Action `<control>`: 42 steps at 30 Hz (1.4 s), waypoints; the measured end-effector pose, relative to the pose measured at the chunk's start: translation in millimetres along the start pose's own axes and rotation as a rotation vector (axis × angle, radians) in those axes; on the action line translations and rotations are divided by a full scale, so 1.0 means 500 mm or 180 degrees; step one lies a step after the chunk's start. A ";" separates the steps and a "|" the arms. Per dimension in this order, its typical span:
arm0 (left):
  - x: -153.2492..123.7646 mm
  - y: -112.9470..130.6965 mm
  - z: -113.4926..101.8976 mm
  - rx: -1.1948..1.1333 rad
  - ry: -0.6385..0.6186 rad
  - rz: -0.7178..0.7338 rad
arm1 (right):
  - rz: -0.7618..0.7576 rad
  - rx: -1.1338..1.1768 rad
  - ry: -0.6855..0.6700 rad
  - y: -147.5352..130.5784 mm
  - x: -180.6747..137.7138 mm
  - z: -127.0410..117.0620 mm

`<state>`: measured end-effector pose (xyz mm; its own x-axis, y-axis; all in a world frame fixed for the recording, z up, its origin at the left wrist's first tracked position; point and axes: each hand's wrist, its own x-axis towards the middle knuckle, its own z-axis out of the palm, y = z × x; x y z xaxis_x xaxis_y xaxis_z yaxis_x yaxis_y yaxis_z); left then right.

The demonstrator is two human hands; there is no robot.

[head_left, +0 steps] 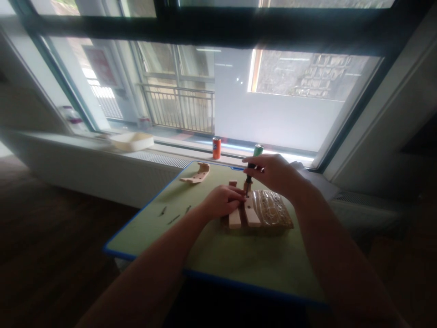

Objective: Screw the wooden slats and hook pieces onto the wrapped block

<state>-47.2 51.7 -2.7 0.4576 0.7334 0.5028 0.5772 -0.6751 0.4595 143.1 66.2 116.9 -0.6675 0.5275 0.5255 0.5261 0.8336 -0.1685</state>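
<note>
My right hand [273,172] is closed around the dark handle of a screwdriver [250,174], which stands nearly upright. Its shaft points down at a light wooden piece with holes [252,217]. With fingers bent, my left hand [221,202] grips the woodwork close to the screwdriver's tip; the exact contact is partly hidden. Beneath that hand a wooden bar [235,221] runs alongside the holed piece. Both lie on a brown block partly wrapped in clear plastic [273,208]. Whether a screw sits under the tip is too small to tell.
The green tabletop [153,241] has a blue edge. A curved wooden piece with holes [199,176] lies at its far left, with several dark screws [173,219] nearer me. On the windowsill stand an orange can [216,148], a green can [258,149] and a pale tray [133,142].
</note>
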 end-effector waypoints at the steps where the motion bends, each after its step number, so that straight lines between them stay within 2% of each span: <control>1: 0.000 -0.002 0.000 0.0025 -0.0015 0.0033 | -0.0021 -0.0044 0.0014 0.000 -0.001 0.001; 8: 0.001 -0.003 -0.004 0.0144 -0.0093 0.0082 | -0.0346 -0.0098 0.0108 0.004 -0.003 0.004; 18: 0.001 -0.006 0.000 0.0071 -0.0082 0.0137 | -0.0337 -0.0481 0.0258 0.000 0.011 0.039; 24: 0.001 -0.003 -0.001 0.0051 -0.0075 0.0153 | -0.0384 -0.0192 0.0187 0.000 0.009 0.038; 31: -0.001 -0.006 0.002 -0.0007 -0.0003 0.0129 | -0.0495 -0.0548 0.0213 -0.011 0.008 0.036; 35: -0.001 -0.006 0.004 -0.0047 0.0025 0.0127 | -0.0632 -0.0307 -0.0027 -0.022 0.005 0.030; 42: 0.000 -0.001 0.004 -0.0132 0.0041 0.0067 | -0.0339 -0.1014 -0.0037 -0.027 -0.002 0.025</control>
<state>-46.3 52.0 -4.3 0.4604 0.7180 0.5221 0.5387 -0.6934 0.4785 130.1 56.5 108.4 -0.7326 0.4437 0.5161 0.5902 0.7919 0.1570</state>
